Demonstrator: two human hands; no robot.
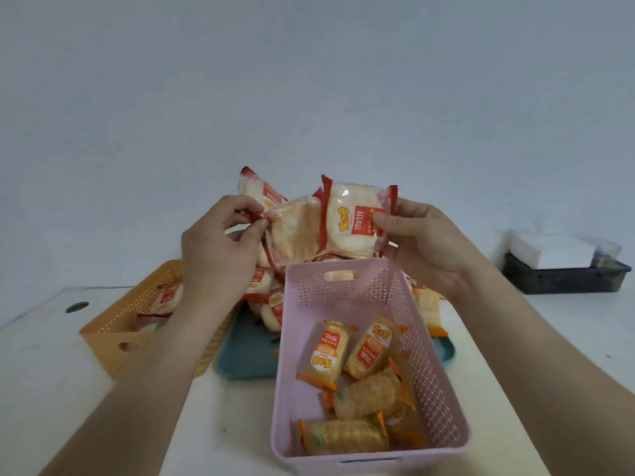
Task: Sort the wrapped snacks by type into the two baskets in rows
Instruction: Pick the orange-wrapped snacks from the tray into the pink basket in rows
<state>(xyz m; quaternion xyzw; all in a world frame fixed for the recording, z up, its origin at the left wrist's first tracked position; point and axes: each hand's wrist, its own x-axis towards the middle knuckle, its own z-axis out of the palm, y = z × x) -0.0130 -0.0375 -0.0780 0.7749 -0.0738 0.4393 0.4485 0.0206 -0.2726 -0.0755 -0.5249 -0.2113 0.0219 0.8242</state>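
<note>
both hands are raised at mid-frame: left hand (220, 242) pinches one red-edged packet (292, 235) by its end, right hand (422, 242) grips another (350, 218). pink basket (426, 324) lies below, orange basket (113, 324) at left on the bench (44, 355).

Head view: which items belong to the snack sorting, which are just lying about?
Job: left hand pinching a red-edged snack; right hand holding a red-wrapped snack; snack pile on the teal tray; orange basket; pink basket with orange-wrapped snacks.
Lying about: dark bin; white box in it; table hole.
</note>
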